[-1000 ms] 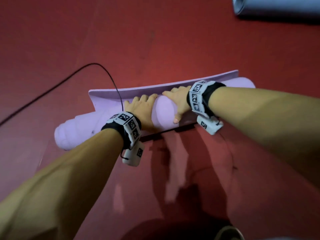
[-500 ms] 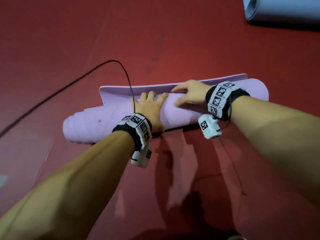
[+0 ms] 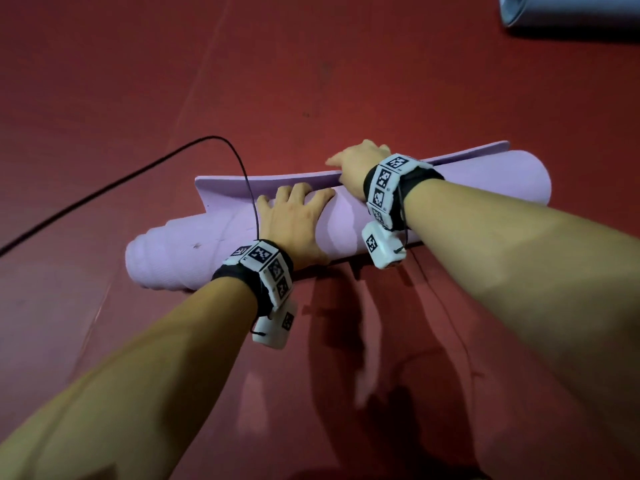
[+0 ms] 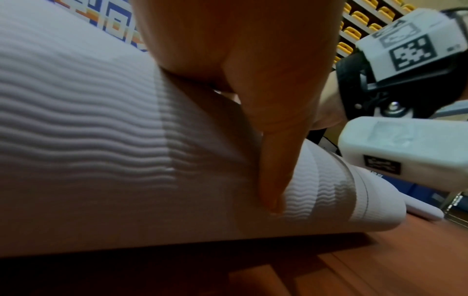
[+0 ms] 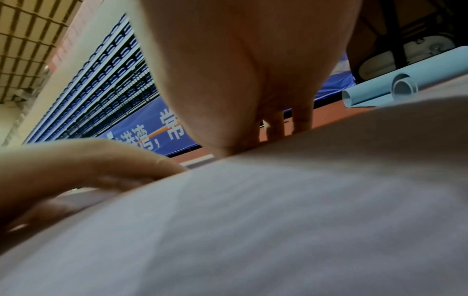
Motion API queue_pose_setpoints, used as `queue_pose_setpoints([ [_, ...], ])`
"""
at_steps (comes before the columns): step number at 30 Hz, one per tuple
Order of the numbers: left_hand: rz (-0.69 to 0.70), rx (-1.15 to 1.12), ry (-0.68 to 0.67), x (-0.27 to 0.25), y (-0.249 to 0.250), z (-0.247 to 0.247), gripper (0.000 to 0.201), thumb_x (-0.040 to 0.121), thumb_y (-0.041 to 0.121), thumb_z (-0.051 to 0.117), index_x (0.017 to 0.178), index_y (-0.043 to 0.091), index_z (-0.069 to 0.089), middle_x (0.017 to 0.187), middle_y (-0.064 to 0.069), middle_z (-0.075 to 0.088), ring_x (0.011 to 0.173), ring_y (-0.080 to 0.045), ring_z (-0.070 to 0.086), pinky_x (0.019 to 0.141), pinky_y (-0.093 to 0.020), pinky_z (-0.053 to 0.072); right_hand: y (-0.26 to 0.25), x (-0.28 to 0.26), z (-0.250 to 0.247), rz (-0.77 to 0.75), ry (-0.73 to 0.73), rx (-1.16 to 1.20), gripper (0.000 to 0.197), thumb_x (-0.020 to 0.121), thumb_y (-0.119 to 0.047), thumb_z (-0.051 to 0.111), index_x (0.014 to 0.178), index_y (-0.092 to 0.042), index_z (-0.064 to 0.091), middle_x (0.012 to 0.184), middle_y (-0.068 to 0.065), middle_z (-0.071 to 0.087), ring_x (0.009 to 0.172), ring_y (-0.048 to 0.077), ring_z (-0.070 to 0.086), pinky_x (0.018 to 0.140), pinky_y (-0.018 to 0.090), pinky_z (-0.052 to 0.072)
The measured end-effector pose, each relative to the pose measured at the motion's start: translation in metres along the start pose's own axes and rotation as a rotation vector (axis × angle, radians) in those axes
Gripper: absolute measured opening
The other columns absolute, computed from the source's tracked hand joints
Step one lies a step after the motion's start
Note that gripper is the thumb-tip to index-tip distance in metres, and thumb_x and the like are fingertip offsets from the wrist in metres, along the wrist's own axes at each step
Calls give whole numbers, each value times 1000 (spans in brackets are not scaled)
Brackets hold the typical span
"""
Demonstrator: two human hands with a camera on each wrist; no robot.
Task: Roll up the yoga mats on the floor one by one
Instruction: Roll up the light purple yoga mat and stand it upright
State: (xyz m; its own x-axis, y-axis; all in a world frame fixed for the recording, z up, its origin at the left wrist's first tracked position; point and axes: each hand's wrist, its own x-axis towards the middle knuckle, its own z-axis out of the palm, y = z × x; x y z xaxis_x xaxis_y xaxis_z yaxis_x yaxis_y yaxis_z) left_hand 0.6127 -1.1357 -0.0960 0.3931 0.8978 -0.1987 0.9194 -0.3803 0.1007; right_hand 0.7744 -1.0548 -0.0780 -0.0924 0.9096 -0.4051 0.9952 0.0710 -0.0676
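A lilac yoga mat [image 3: 433, 202] lies almost fully rolled on the red floor, with only a short free flap [image 3: 235, 188] standing up along its far side. My left hand [image 3: 294, 216] lies flat on top of the roll, fingers spread; its thumb [image 4: 278, 160] presses the ribbed mat [image 4: 101, 140]. My right hand [image 3: 353, 164] reaches across the roll and rests over the flap's edge. Its fingers [image 5: 278, 128] hang down behind the mat [image 5: 278, 220], tips hidden. The roll's left end is uneven and telescoped.
A rolled light-blue mat [image 3: 571, 12] lies at the far right, also seen as the blue roll [image 5: 380, 90]. A black cable [image 3: 138, 174] runs across the floor [image 3: 311, 81] from the left to my left wrist.
My right hand has left the top of the roll and moved forward over the flap's far edge. The left hand stays pressed on the roll, which has turned slightly forward.
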Motion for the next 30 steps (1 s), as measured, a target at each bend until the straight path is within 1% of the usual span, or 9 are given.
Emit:
queue_pose_setpoints([
  [6,69,33,90,-6,-3,-2,115,49,61,85,151,34,38,167,-3,-17,152,-35,-17,113,-71,12,9,-12,4,-64,36,26,34,90,-6,48,100,-31,68,101,1,67,103,31,57,85,41,36],
  [10,61,-14,61,-11,1,-6,115,52,59,87,150,33,33,165,2,-24,151,-31,-23,107,-80,15,8,-25,5,-89,31,73,26,88,-5,48,90,-25,64,94,5,65,90,35,61,75,39,46],
  [15,-20,-66,-36,-11,1,-7,145,55,54,91,160,31,-7,166,-1,-19,154,-24,-16,109,-73,21,3,-41,-12,-175,-140,23,18,86,-21,59,103,-17,63,103,7,66,92,31,61,78,39,53],
  [18,-38,-41,-69,-12,4,-7,136,63,53,89,161,17,2,168,-6,6,154,-21,3,117,-50,14,6,-48,-5,-191,-229,-107,82,65,-39,85,134,-17,45,126,7,54,116,32,55,95,44,49],
  [20,-41,-30,-38,-14,6,-6,130,66,52,88,161,14,8,168,-5,10,154,-21,7,116,-43,12,9,-52,6,-176,-223,-238,136,52,-51,92,157,-24,9,152,5,32,138,32,36,112,51,33],
  [21,-43,-13,-18,-15,7,-4,129,67,54,87,160,14,8,168,-5,10,154,-22,7,116,-45,13,10,-55,12,-175,-199,-271,146,50,-54,92,158,-27,-2,156,4,26,141,31,31,114,53,28],
  [25,-59,82,19,-27,9,17,138,62,61,85,159,18,-4,168,-5,-1,155,-26,-2,115,-63,21,12,-69,27,-202,-73,-299,141,52,-59,89,156,-33,-4,153,4,30,136,30,35,110,54,31],
  [27,-57,135,14,-34,10,23,143,59,57,87,157,20,-9,167,-9,-3,154,-29,-2,112,-61,25,12,-78,32,-213,-14,-313,138,53,-60,87,156,-32,-1,151,3,32,134,30,37,108,54,31],
  [30,2,183,61,-37,3,22,134,57,48,87,155,20,2,160,-9,19,147,-29,19,101,-56,38,6,-89,34,-195,-4,-287,134,55,-62,85,156,-31,3,150,3,34,133,30,38,106,53,34],
])
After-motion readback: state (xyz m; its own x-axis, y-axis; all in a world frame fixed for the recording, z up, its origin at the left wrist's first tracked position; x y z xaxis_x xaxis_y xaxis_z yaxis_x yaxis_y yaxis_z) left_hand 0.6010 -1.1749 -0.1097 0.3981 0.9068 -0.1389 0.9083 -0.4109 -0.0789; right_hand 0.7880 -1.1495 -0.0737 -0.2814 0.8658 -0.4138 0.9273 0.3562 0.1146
